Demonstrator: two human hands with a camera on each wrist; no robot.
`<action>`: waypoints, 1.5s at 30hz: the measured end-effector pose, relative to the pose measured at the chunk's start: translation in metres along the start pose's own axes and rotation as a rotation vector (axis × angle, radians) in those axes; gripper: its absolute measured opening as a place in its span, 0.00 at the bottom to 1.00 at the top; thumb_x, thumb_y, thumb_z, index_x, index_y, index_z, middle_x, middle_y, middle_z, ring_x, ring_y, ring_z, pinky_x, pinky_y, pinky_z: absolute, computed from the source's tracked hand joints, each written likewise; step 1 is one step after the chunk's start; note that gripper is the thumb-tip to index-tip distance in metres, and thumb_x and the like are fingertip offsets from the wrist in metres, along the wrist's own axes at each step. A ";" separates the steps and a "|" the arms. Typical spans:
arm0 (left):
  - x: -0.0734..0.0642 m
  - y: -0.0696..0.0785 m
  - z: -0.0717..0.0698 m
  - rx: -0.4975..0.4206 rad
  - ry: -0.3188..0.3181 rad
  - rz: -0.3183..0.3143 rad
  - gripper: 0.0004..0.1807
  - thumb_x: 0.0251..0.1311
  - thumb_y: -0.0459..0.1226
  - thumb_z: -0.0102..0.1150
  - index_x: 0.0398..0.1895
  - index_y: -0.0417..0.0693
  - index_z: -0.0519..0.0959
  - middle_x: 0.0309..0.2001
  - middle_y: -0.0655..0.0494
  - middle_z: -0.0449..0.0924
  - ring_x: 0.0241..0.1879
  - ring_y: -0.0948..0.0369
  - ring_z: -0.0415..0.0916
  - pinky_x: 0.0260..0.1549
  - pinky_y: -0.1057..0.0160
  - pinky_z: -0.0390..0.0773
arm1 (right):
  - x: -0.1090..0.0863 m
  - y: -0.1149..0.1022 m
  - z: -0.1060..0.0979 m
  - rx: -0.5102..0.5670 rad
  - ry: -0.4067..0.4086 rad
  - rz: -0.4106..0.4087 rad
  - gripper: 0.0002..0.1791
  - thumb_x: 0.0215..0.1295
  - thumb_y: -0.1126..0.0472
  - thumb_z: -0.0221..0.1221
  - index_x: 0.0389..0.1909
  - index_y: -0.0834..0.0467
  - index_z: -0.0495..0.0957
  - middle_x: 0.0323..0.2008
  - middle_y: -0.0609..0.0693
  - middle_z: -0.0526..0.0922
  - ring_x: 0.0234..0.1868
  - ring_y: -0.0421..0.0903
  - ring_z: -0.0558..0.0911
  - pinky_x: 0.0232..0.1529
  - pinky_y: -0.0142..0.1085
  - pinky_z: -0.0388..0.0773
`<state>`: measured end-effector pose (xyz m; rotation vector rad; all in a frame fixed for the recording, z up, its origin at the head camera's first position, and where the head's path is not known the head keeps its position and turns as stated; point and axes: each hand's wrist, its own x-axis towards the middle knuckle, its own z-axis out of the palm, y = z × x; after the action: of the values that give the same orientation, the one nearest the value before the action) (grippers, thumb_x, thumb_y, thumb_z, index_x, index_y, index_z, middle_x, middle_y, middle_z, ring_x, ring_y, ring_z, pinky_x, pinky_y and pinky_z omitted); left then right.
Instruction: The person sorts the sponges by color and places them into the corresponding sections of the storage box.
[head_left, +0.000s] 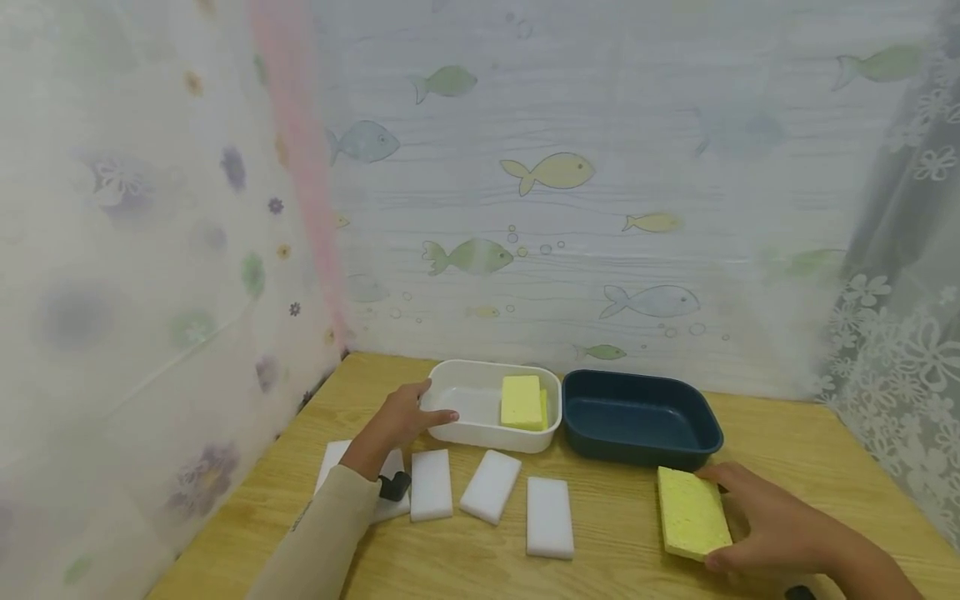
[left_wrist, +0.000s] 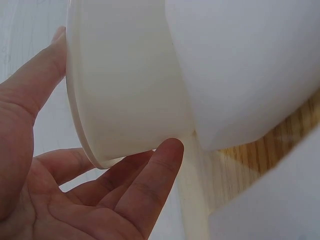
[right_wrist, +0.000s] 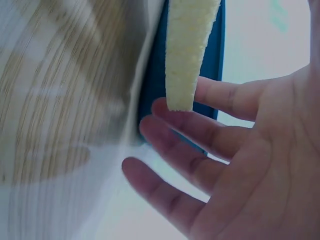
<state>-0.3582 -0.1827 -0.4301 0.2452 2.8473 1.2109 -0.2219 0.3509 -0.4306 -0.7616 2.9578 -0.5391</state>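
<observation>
Our left hand (head_left: 399, 418) grips one white box (head_left: 480, 434) holding two yellow sponges (head_left: 521, 402); our right hand (head_left: 783, 518) pinches a third sponge (head_left: 692, 512). We count one blue box (head_left: 630, 448), at least four white sponges (head_left: 550, 518).

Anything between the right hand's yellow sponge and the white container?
In the head view, the near left corner of the dark blue container edges into the straight line from the yellow sponge; the rightmost white block lies off it.
</observation>
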 end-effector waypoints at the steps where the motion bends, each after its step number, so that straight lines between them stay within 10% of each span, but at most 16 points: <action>1: 0.000 0.000 0.000 -0.001 0.002 -0.002 0.60 0.55 0.61 0.74 0.80 0.36 0.57 0.77 0.38 0.63 0.74 0.42 0.65 0.69 0.40 0.70 | 0.001 -0.003 0.000 -0.001 0.004 -0.003 0.47 0.57 0.40 0.73 0.72 0.58 0.68 0.66 0.55 0.73 0.58 0.51 0.80 0.44 0.42 0.81; 13: 0.001 0.000 0.000 -0.013 0.001 -0.003 0.61 0.54 0.61 0.75 0.80 0.36 0.57 0.77 0.37 0.63 0.74 0.42 0.65 0.69 0.40 0.70 | 0.019 -0.039 -0.005 0.003 0.098 -0.111 0.45 0.54 0.37 0.74 0.71 0.49 0.71 0.59 0.38 0.70 0.56 0.35 0.75 0.43 0.35 0.80; 45: -0.002 0.004 0.001 0.010 0.009 -0.014 0.60 0.55 0.60 0.75 0.80 0.36 0.58 0.77 0.36 0.63 0.75 0.41 0.64 0.69 0.39 0.69 | 0.124 -0.080 -0.013 -0.042 0.182 -0.109 0.62 0.46 0.21 0.69 0.78 0.52 0.65 0.73 0.53 0.68 0.72 0.57 0.71 0.61 0.60 0.77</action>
<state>-0.3555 -0.1794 -0.4276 0.2208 2.8586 1.1996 -0.2957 0.2305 -0.3856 -0.9303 3.1160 -0.5846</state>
